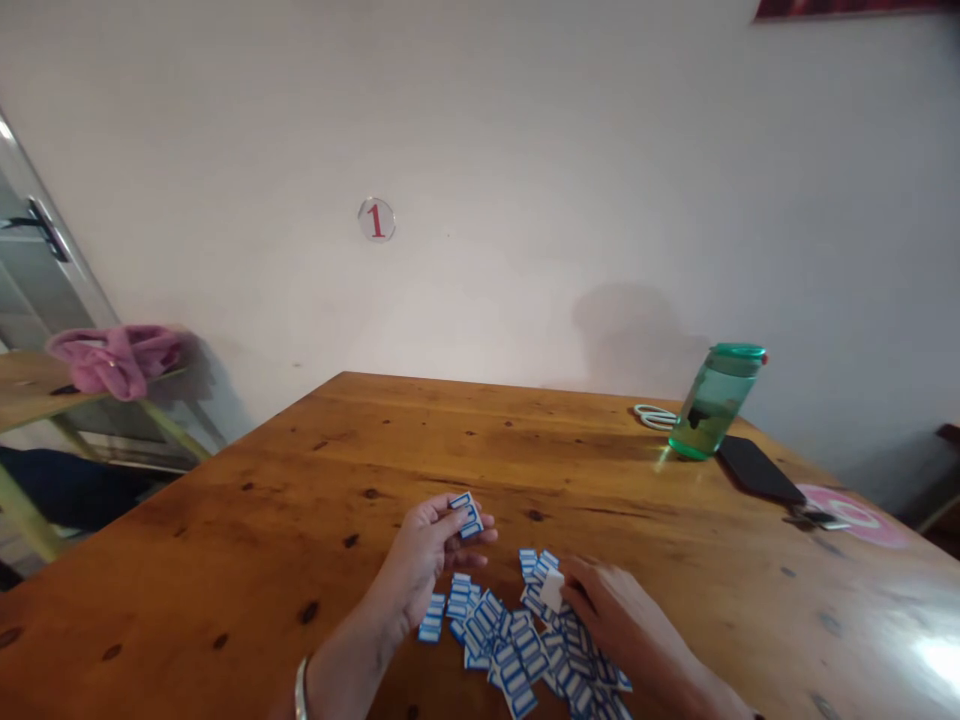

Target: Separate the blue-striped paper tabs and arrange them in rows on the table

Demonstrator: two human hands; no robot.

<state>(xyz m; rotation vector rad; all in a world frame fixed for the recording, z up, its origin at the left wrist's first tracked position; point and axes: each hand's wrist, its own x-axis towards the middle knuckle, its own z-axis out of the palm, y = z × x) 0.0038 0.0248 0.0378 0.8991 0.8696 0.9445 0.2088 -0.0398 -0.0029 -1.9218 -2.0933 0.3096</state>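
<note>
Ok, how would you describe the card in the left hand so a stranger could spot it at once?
On the big wooden table, look to the near side for the left hand, the one with a bangle on its wrist. Pinched there is a small white card with blue markings. It is held up, apart from the pile of similar cards lying nearer the camera.

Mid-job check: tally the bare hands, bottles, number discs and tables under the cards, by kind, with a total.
Hands: 2 (left hand, right hand)
Green bottle: 1
Number disc: 1
Wooden table: 1
Total: 5
</note>
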